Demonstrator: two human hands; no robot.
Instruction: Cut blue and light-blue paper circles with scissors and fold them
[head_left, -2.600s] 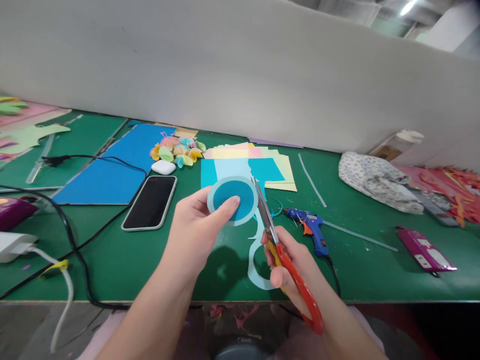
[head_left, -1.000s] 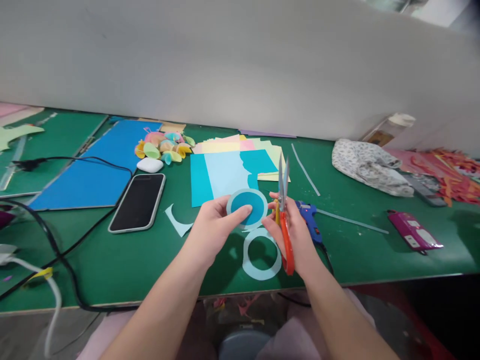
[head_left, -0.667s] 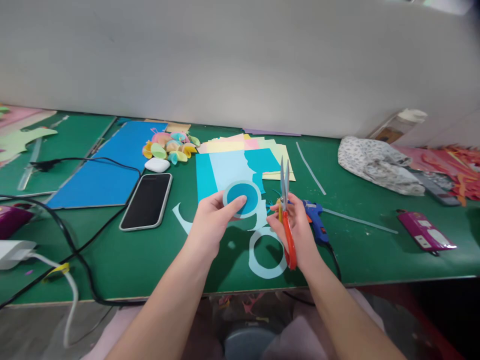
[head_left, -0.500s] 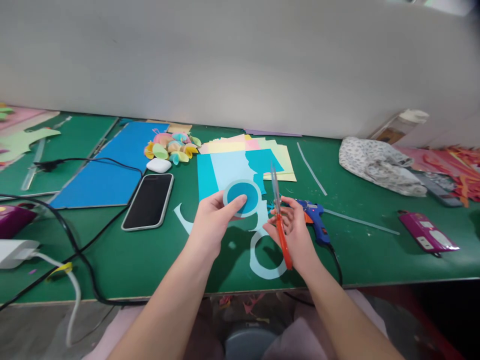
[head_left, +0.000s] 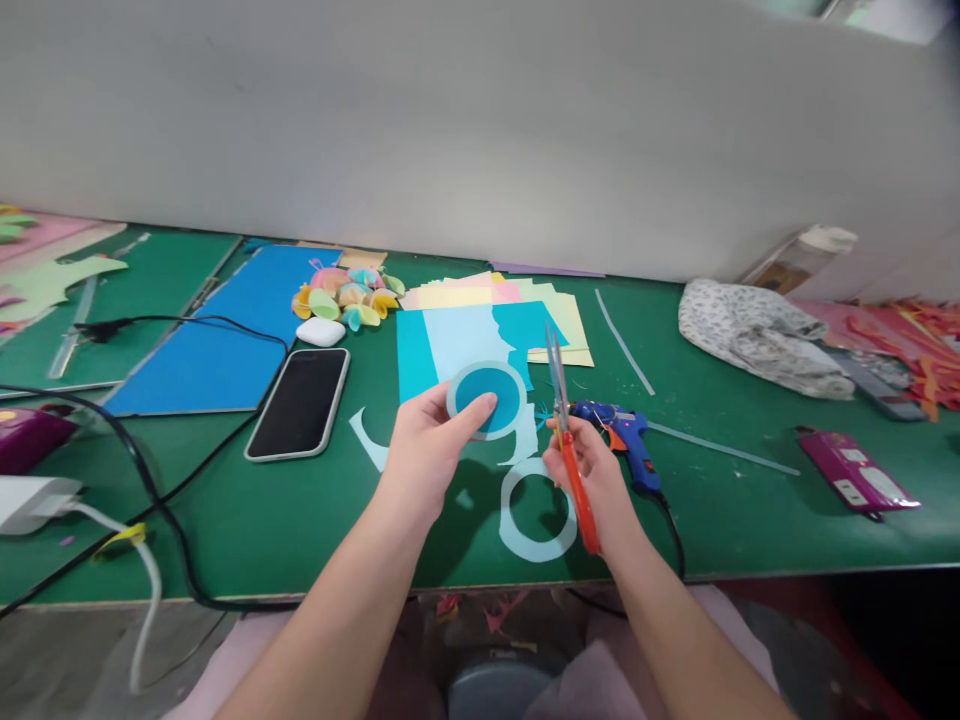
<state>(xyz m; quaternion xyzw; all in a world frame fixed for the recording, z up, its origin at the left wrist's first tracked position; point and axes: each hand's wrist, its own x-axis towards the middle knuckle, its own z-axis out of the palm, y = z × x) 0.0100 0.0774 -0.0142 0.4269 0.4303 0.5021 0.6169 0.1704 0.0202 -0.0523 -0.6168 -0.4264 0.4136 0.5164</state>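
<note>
Between thumb and fingers, my left hand point(head_left: 431, 440) grips a paper disc point(head_left: 491, 385), teal in the middle with a pale blue rim. My right hand point(head_left: 589, 470) is closed on orange-handled scissors point(head_left: 574, 470), whose blades point up and away from me, slightly apart. Below the hands a pale blue paper ring point(head_left: 512, 540) lies flat on the green table. Pale paper scraps point(head_left: 367, 440) lie to the left of my left hand. Behind the disc rest teal and light blue sheets point(head_left: 457, 340) on a stack of pastel paper point(head_left: 570, 320).
A blue glue gun point(head_left: 634, 440) lies just right of my right hand, its cord hanging off the front edge. To the left are a phone point(head_left: 298, 405), paper flowers point(head_left: 349, 295), a blue board point(head_left: 202, 340) and black cables. A patterned cloth point(head_left: 757, 335) and purple case point(head_left: 855, 468) lie right.
My right hand has turned and shifted slightly down, and the scissors' handles have moved a little right and toward me. My left hand still holds the disc in nearly the same place.
</note>
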